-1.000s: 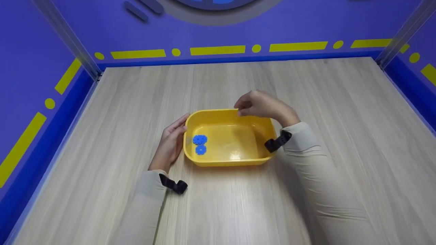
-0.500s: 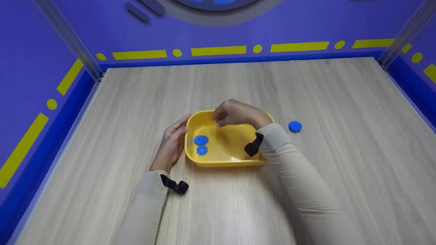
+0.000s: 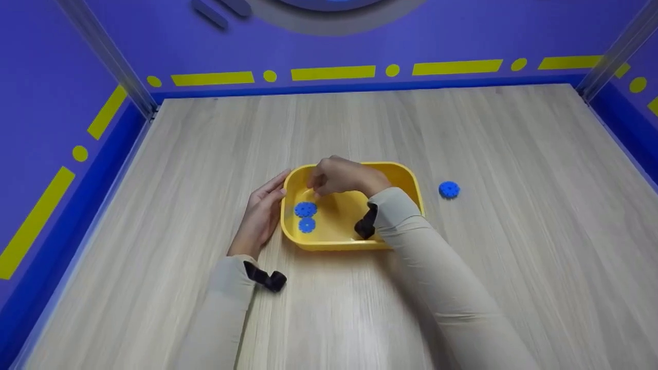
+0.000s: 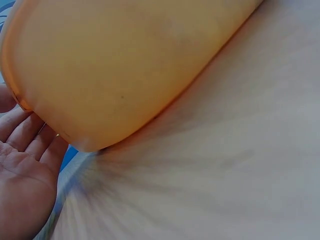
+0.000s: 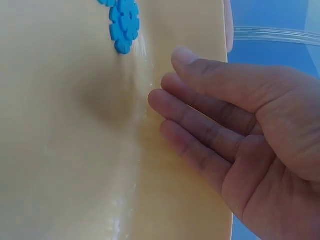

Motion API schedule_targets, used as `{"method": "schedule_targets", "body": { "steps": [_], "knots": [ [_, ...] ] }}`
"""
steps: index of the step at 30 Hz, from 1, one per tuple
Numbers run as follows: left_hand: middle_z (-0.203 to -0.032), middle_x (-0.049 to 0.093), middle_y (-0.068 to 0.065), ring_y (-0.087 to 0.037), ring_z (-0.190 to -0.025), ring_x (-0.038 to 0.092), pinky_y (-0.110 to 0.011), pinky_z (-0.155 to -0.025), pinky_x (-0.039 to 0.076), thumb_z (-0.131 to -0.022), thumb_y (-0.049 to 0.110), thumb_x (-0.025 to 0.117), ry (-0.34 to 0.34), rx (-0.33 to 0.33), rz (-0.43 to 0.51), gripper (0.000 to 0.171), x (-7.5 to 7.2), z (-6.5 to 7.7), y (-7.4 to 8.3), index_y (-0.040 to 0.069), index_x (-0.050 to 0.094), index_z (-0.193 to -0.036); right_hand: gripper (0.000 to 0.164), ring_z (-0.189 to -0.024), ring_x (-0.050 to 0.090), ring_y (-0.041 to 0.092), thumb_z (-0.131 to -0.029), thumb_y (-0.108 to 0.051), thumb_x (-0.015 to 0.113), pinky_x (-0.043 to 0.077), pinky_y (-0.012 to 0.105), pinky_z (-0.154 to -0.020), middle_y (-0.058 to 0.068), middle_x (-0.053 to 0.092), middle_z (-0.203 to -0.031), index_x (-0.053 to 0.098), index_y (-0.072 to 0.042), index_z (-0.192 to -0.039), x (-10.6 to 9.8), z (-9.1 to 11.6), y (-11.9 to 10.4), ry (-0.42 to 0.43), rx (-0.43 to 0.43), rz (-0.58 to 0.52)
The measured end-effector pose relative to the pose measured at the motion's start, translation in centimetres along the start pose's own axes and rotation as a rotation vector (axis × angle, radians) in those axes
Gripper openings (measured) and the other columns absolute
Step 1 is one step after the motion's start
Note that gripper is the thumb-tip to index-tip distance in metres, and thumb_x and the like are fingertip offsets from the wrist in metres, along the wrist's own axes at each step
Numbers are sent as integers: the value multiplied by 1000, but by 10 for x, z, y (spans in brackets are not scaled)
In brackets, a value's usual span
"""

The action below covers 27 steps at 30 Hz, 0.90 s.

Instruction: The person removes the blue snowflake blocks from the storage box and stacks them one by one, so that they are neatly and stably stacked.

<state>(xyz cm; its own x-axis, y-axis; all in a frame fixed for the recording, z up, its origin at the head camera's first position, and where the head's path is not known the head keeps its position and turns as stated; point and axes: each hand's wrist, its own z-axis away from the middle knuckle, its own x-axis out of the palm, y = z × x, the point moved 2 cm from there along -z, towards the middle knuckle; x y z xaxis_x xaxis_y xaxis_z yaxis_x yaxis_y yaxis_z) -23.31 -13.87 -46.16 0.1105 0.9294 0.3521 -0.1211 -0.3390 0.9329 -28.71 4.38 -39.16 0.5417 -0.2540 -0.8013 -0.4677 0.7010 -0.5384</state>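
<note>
A yellow plastic bin (image 3: 354, 244) stands on the table. My left hand (image 3: 259, 218) rests along the outside of its left wall, thumb at the rim and fingers fairly straight. In the left wrist view, the fingers (image 4: 30, 132) lie against the bin's outer side. My right hand (image 3: 343, 177) reaches over the back wall into the bin, a little behind the blue snowflake discs (image 3: 306, 209). Its fingers are loosely bent and hold nothing in the right wrist view. Two of these notched discs overlap; a third disc (image 3: 307, 225) lies just in front.
Another blue disc (image 3: 449, 190), perhaps stacked, lies on the wooden table (image 3: 514, 231) right of the bin. Purple-blue panels (image 3: 329, 51) with yellow marks wall the table at the back and sides.
My right hand has moved left and down from the bin's back rim toward the discs. The disc on the right has come into view as the arm moved aside. My left hand stays put.
</note>
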Motion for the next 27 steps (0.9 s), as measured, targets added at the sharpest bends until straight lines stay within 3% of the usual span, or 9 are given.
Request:
{"method": "schedule_targets", "body": {
  "steps": [11,16,27],
  "knots": [
    [-150,41,-12,-21,-138,41,-27,-109,40,-94,1,48,10,8,16,50,-2,1,0,0,41,-144,26,-92,61,18,-88,-15,69,54,28,-92,4,70,-108,70,-10,-114,6,-6,-6,4,-2,16],
    [-151,40,-13,-21,-139,39,-28,-109,40,-94,0,48,2,11,25,50,-2,0,0,-1,40,-144,28,-93,62,17,-88,-16,69,53,29,-92,5,70,-110,70,-9,-115,16,-13,-13,-44,6,67],
    [-151,40,-12,-21,-139,39,-31,-111,38,-94,0,48,-13,19,44,50,-3,0,0,-1,41,-143,24,-81,63,14,-84,-15,74,57,26,-79,5,73,-99,73,-7,-106,26,-23,-21,-94,-2,107]
  ]
}}
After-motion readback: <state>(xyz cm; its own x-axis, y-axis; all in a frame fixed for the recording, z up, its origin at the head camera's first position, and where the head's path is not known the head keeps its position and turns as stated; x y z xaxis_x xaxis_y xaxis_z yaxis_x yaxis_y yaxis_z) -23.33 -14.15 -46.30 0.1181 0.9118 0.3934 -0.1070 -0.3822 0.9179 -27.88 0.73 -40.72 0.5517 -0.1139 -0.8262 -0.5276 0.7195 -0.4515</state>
